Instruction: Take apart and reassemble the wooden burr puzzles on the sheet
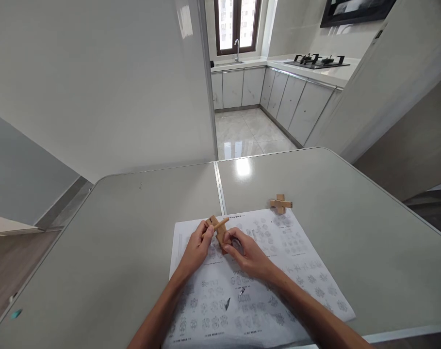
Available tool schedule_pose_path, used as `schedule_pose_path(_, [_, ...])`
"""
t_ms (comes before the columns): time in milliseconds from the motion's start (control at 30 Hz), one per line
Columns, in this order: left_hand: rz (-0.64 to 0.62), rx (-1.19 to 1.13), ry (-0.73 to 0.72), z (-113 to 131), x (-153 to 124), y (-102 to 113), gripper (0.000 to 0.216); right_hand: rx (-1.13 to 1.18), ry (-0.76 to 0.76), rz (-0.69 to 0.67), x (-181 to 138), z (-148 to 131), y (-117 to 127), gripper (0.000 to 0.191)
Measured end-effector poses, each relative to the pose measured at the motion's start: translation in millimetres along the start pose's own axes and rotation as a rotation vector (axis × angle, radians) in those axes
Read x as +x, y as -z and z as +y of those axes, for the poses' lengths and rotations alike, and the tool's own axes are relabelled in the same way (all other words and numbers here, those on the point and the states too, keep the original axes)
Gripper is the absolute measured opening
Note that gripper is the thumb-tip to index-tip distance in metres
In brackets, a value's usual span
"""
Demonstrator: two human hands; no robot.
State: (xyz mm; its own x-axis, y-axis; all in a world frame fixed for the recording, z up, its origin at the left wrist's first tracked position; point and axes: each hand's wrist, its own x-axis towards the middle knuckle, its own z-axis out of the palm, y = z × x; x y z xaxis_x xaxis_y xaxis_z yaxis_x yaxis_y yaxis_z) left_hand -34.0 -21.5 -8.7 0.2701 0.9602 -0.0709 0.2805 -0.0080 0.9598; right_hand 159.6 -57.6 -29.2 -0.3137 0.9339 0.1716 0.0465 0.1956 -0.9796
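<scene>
My left hand (199, 245) is closed on wooden puzzle pieces, with a slim wooden stick (222, 223) jutting out to the right past its thumb. Behind and below that stick, a notched wooden block (220, 233) slants between both hands, over the printed sheet (213, 286). The fingers of my right hand (250, 254) pinch the lower right end of this block and hide part of it. How the pieces fit together is partly covered by my fingers. Farther back on the right, a cross-shaped wooden puzzle (281, 204) stands at the sheet's upper right corner.
Rows of small line diagrams cover the sheet, and two small dark scraps (227, 304) lie on it. A metal seam (219, 186) runs across the pale table (133, 261). A small teal piece (16, 314) lies at the left edge. Beyond are a white panel and a kitchen.
</scene>
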Motion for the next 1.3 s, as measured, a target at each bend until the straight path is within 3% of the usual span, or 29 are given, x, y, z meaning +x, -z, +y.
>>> schedule_pose_path(467, [-0.119,0.083,-0.058,3,-4,-2,0.042,0.085,0.025,0.062,4,-4,-2,0.01])
schedule_pose_path(733, [-0.114,0.081,-0.064,5,-3,-1,0.042,0.065,-0.014,0.084,1,1,-3,0.02])
schedule_pose_path(1033, [-0.149,0.11,-0.09,5,-2,6,0.045,-0.014,-0.007,0.063,0,1,-1,0.017])
schedule_pose_path(1300, [-0.131,0.069,-0.09,9,-1,8,0.047,-0.098,-0.004,0.103,-2,5,-1,0.032])
